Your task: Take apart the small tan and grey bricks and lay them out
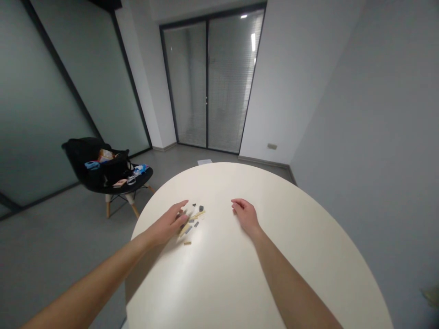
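Observation:
Several small yellow and grey pieces lie loosely grouped on the left part of the white table (219, 274). My left hand (171, 221) hovers at the left side of this group with its fingers apart, partly covering some pieces. A long yellow piece (184, 229) and a grey piece (196, 224) lie beside its thumb. Beyond the fingertips sits a dark grey piece (201, 208). One short yellow piece (187, 243) lies apart, nearer to me. My right hand (244, 214) is over the middle of the table, its fingers curled together; whatever they hold, if anything, is hidden.
A black chair (92, 183) with a black bag (116, 167) and small items on it stands left of the table. The table's rounded far edge faces glass doors (207, 91). A grey wall rises on the right.

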Demonstrator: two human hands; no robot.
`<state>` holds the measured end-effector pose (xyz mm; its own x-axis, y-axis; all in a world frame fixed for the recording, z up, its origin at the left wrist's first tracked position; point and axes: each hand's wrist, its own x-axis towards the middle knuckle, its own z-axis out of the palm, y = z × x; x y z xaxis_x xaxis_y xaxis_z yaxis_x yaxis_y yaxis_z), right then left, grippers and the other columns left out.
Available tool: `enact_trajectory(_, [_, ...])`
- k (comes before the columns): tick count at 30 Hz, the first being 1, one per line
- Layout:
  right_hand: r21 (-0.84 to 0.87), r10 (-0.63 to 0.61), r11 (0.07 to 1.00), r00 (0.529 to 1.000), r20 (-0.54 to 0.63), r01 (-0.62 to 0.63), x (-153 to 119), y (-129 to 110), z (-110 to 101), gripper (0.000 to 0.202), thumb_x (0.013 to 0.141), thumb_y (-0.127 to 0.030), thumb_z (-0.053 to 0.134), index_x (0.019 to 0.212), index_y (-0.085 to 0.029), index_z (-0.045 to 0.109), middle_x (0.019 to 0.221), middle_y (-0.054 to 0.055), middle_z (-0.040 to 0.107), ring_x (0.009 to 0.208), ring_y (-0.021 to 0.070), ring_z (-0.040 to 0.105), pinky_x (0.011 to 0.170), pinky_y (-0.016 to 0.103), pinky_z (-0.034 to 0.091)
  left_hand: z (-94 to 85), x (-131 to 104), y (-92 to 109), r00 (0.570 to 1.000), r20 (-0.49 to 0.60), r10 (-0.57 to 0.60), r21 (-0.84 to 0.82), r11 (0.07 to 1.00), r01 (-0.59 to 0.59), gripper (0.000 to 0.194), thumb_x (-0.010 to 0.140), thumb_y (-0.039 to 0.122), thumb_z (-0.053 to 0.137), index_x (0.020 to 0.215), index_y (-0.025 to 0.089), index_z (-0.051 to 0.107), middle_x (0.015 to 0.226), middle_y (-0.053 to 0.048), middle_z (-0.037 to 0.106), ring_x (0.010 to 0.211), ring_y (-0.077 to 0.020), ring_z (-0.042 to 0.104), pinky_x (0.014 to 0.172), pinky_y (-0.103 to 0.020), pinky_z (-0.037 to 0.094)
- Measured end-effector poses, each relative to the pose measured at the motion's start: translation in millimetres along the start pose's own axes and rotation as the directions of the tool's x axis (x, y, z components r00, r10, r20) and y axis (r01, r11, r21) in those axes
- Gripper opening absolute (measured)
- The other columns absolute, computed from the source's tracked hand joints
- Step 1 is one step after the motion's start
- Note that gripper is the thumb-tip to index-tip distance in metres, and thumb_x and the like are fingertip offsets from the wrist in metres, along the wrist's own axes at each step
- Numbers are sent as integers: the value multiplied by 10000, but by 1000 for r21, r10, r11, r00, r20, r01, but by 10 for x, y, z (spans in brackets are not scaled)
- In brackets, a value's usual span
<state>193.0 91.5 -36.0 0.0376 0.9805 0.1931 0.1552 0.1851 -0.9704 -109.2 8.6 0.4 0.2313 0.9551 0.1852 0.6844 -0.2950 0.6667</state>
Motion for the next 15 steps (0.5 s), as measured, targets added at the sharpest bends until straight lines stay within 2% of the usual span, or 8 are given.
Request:
enact_trajectory(5, [-14,2,1000,1000,5,-2,-5,-4,-1,290,731,-388,595,910,-181,694,662,13,631,608,154,558,623,306,451,-63,-225,30,980,96,173,123,975,-184,634,841,470,579,1393,244,365,1434,-122,387,1267,-269,448,1067,-408,382])
enact_trajectory(9, [-21,-1,1000,1000,9,1,-6,0,-2,285,736,-386,591,905,-180,693,655,13,630,609,156,557,617,305,447,-19,-293,50,952,192,238,192,942,-274,711,758,520,668,1375,281,408,1463,-105,348,1307,-279,406,1070,-380,381])
enact_trajectory(12, [-23,-2,1000,1000,11,2,-7,0,-1,281,737,-385,592,900,-180,694,650,10,629,602,153,553,613,304,442,77,-178,39,948,170,268,246,920,-304,765,719,594,671,1361,248,441,1469,-138,338,1316,-302,390,1081,-406,356])
enact_trajectory(15, [-26,-2,1000,1000,13,3,-9,-5,1,273,738,-381,591,893,-182,696,648,10,629,602,151,552,612,301,439,193,62,31,947,148,286,320,892,-319,906,664,667,671,1411,236,396,1514,-164,265,1354,-353,316,1093,-465,312])
